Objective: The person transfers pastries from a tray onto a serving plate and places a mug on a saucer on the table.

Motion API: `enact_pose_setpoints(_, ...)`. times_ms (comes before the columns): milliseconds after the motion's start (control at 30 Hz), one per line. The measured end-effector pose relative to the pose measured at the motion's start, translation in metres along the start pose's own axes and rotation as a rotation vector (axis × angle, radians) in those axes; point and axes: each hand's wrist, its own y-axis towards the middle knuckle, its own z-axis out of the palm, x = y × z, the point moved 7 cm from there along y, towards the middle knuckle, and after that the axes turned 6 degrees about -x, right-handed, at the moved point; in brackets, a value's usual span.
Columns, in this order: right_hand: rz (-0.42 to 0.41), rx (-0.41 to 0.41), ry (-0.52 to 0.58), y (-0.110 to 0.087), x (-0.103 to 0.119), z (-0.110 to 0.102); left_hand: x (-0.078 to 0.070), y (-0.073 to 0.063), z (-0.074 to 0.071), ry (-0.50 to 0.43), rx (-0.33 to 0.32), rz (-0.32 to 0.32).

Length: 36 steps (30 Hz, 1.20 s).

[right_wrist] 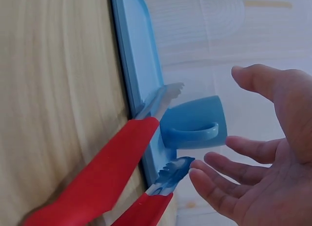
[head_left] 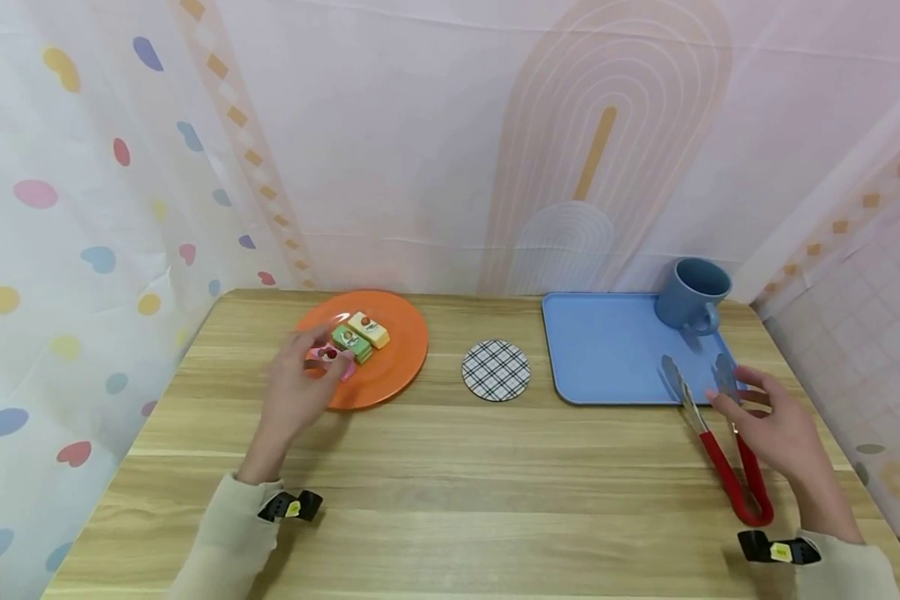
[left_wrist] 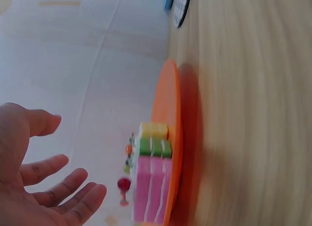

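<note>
My left hand (head_left: 300, 379) hovers over the left side of an orange plate (head_left: 408, 358), thumb and fingers spread and holding nothing. Beneath it is a pink toy cake slice (left_wrist: 152, 189), partly covered by the fingers in the head view. Beside that lie a green cake slice (head_left: 352, 343) and a yellow one (head_left: 369, 330), each with small toppings. On the right, my right hand (head_left: 776, 425) is held above a pair of tongs with red handles (head_left: 723, 471), fingers apart and nothing in them. The tongs' metal tips (right_wrist: 170, 175) rest over the tray's front edge, spread apart.
A blue tray (head_left: 600, 350) lies at the back right, with a blue mug (head_left: 690, 292) upright in its far right corner. Between plate and tray sits a round checked coaster (head_left: 496, 371). A patterned curtain (head_left: 405, 150) hangs behind the wooden table (head_left: 450, 500).
</note>
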Motion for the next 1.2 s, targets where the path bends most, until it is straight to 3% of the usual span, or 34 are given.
enact_pose_setpoints(233,-0.006,0.011,0.015,0.012,0.002,-0.003,-0.015,-0.007,0.024,0.021,0.058,0.073)
enact_pose_setpoints(700,0.02,-0.003,0.062,0.035,0.006,-0.006,-0.028,-0.024,0.07,-0.049,0.22,0.052)
enact_pose_setpoints(967,0.055,-0.012,0.068,0.049,0.001,-0.006,-0.034,-0.03,0.087,-0.083,0.246,0.07)
enact_pose_setpoints(1200,0.042,-0.006,0.064,0.059,0.003,-0.007,-0.042,-0.034,0.101,-0.035,0.285,0.068)
